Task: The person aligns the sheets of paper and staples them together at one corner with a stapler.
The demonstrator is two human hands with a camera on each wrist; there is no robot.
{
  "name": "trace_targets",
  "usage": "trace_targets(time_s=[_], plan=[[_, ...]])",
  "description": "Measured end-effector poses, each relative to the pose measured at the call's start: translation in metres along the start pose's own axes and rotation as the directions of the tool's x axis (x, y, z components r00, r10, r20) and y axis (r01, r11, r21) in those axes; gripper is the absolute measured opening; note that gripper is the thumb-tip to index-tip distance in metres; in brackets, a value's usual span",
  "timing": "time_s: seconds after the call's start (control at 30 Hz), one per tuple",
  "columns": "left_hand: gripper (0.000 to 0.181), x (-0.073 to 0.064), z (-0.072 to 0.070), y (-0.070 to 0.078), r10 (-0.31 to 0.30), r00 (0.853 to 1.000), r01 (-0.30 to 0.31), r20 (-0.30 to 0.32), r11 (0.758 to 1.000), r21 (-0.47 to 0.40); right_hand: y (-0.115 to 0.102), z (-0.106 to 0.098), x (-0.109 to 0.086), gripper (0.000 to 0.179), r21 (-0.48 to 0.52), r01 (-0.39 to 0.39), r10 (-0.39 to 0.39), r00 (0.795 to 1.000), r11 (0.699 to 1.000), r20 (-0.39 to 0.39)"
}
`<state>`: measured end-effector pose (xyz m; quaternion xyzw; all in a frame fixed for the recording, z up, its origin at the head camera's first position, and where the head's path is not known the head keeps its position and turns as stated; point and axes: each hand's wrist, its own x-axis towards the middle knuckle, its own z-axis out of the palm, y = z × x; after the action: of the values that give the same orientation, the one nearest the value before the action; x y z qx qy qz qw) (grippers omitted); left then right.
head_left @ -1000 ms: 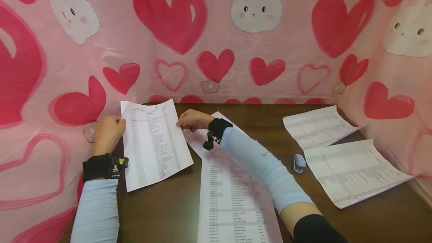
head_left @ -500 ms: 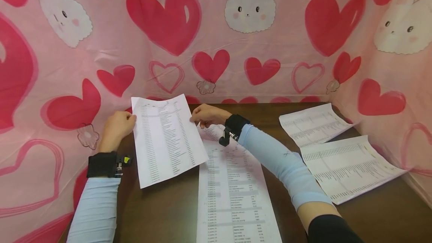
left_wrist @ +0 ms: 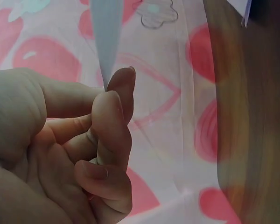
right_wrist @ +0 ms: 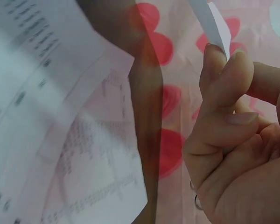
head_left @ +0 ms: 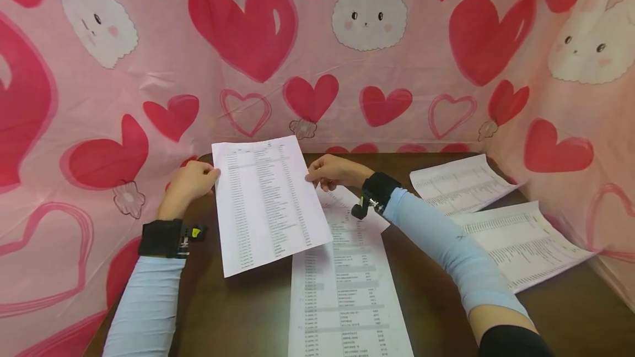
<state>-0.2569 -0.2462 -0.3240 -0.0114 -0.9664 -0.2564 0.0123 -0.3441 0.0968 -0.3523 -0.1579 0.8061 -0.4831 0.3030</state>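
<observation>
A printed sheet of paper [head_left: 268, 208] is held up at a slant over the table, its text facing me. My left hand [head_left: 192, 183] pinches its left edge between thumb and fingertips; the left wrist view shows the paper's edge [left_wrist: 107, 37] in that pinch. On the opposite side, my right hand [head_left: 339, 171] pinches the right edge, seen close in the right wrist view with the paper [right_wrist: 217, 28] between thumb and finger. Below lies a long printed sheet [head_left: 347, 302], partly covered by the held one. Another printed sheet [head_left: 369, 222] lies askew at its far end, under my right hand.
Two printed sheets, a far one [head_left: 461, 180] and a nearer one [head_left: 526, 241], lie at the right of the brown table [head_left: 238, 313]; my right sleeve covers part of the nearer one. A pink curtain [head_left: 397, 70] with hearts and rabbits stands along the back and sides.
Both hands have carried the held sheet to the right, over the long sheet's far part. The small stapler seen a second ago at right is now out of sight, where my right sleeve passes.
</observation>
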Motion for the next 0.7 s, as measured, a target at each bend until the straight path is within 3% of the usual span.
trace_targets(time_s=[0.33,0.57,0.7], plan=[[0.033,0.013,0.015,0.021,0.056,0.995,-0.047,0.082,0.993,-0.106,0.018,-0.025,-0.034,0.02,0.058,0.004,-0.006,0.999,0.998,0.042],[0.03,0.016,0.023,0.032,0.095,0.982,-0.067,0.164,0.983,-0.172,0.033,-0.036,-0.057,0.022,0.054,0.019,-0.022,0.998,0.998,0.06],[0.029,0.017,0.03,0.039,0.148,0.97,-0.109,0.192,0.974,-0.199,0.048,-0.039,-0.069,0.021,0.082,0.007,-0.014,0.996,0.997,0.085]])
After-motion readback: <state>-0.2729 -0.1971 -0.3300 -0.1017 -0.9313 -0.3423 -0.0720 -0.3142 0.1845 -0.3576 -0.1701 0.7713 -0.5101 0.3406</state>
